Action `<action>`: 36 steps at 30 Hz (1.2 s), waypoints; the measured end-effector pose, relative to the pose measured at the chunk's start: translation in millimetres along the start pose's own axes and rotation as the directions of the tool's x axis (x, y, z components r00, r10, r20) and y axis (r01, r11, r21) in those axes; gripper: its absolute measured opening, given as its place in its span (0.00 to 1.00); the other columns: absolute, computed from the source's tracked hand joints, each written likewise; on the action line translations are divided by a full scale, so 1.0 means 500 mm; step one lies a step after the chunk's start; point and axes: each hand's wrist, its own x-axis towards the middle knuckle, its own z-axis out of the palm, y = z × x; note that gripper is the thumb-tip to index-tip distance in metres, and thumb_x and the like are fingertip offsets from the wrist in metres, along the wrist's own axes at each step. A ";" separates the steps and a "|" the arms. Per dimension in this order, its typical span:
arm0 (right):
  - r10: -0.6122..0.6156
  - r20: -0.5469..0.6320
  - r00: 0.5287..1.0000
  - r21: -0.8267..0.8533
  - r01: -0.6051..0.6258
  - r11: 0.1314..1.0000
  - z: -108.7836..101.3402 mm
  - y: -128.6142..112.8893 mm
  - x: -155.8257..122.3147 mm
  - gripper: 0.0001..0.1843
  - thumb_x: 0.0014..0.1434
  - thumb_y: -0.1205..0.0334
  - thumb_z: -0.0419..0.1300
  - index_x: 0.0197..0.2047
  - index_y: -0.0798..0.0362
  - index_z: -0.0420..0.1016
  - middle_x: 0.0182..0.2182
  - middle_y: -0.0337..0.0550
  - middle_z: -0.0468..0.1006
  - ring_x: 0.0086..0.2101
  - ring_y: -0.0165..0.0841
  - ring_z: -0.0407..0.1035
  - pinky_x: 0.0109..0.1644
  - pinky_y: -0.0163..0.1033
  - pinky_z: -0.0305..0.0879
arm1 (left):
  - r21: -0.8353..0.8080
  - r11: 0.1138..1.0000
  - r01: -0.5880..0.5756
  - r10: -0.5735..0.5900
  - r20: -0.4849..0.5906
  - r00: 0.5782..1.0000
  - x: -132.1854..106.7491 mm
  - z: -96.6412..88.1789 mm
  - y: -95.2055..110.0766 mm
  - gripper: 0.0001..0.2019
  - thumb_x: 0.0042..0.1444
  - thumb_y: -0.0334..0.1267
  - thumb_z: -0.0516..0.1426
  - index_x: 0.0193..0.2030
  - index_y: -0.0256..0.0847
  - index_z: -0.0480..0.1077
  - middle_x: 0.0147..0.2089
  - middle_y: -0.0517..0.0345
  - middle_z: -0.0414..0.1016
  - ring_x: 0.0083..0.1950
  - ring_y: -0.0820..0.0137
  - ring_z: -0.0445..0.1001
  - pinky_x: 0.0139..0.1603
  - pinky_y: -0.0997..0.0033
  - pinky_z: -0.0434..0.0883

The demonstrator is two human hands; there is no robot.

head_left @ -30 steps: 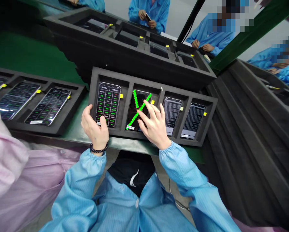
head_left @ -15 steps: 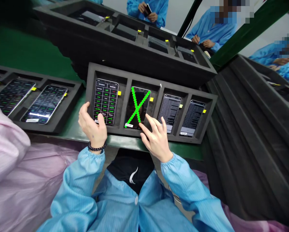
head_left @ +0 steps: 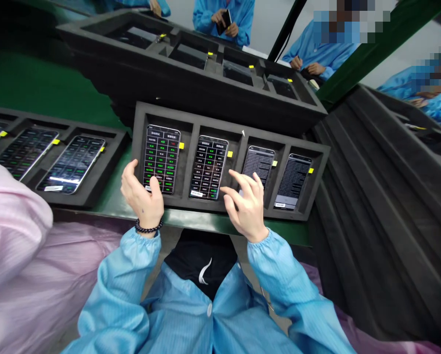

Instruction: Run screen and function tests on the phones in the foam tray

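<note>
Partly hiding a dark rectangular phone [head_left: 259,163], the right hand [head_left: 247,207] is loosely spread, empty. The empty left hand [head_left: 144,195] is cupped half-open.

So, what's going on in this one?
A person has both hands at a tray of four phones. The left hand is at its left end, thumb over the first phone; contact is hard to tell. The right hand is by the second phone's lower right, partly hiding the third phone. The first two screens show grids; the third and fourth phone show lines of text.
</note>
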 end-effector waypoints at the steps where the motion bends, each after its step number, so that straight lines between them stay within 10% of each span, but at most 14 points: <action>1: 0.023 -0.032 0.999 0.001 -0.023 1.000 0.003 0.010 0.011 0.15 0.70 0.63 0.53 0.42 0.47 0.83 0.61 0.45 0.77 0.58 0.42 0.70 0.72 0.60 0.58 | 0.000 1.000 0.000 0.000 -0.001 1.000 0.000 0.001 -0.001 0.28 0.62 0.43 0.53 0.68 0.38 0.61 0.69 0.42 0.66 0.70 0.56 0.65 0.73 0.56 0.59; 9: -0.009 -0.242 0.970 -0.061 -0.006 0.998 0.055 0.068 0.094 0.19 0.71 0.61 0.49 0.42 0.48 0.83 0.59 0.47 0.77 0.58 0.43 0.69 0.71 0.60 0.60 | 0.003 1.000 0.012 -0.012 -0.007 1.000 0.000 0.001 -0.004 0.29 0.62 0.45 0.53 0.68 0.37 0.62 0.68 0.41 0.67 0.70 0.54 0.66 0.72 0.56 0.60; 15: -0.017 -0.190 0.982 -0.096 -0.001 0.995 0.083 0.069 0.094 0.17 0.70 0.59 0.53 0.53 0.45 0.82 0.64 0.46 0.73 0.60 0.45 0.67 0.73 0.62 0.51 | -0.006 1.000 0.021 -0.021 -0.007 1.000 0.001 0.002 0.000 0.29 0.61 0.46 0.54 0.68 0.37 0.62 0.68 0.41 0.68 0.70 0.53 0.66 0.72 0.55 0.60; 26: 0.057 -0.272 0.961 0.012 -0.056 0.998 0.056 0.047 0.068 0.23 0.69 0.60 0.48 0.62 0.50 0.74 0.61 0.49 0.75 0.60 0.45 0.67 0.74 0.57 0.53 | -0.013 1.000 0.017 -0.017 -0.008 1.000 -0.001 0.000 0.000 0.30 0.61 0.45 0.54 0.68 0.36 0.63 0.69 0.41 0.67 0.70 0.52 0.65 0.72 0.55 0.60; 36: -0.402 0.032 0.915 0.134 0.395 0.909 0.076 -0.003 -0.011 0.15 0.63 0.65 0.61 0.52 0.51 0.81 0.59 0.51 0.79 0.56 0.39 0.71 0.76 0.55 0.50 | 0.019 1.000 -0.004 0.005 -0.011 1.000 0.000 -0.002 0.003 0.29 0.62 0.45 0.53 0.68 0.37 0.62 0.68 0.42 0.68 0.70 0.55 0.66 0.72 0.57 0.61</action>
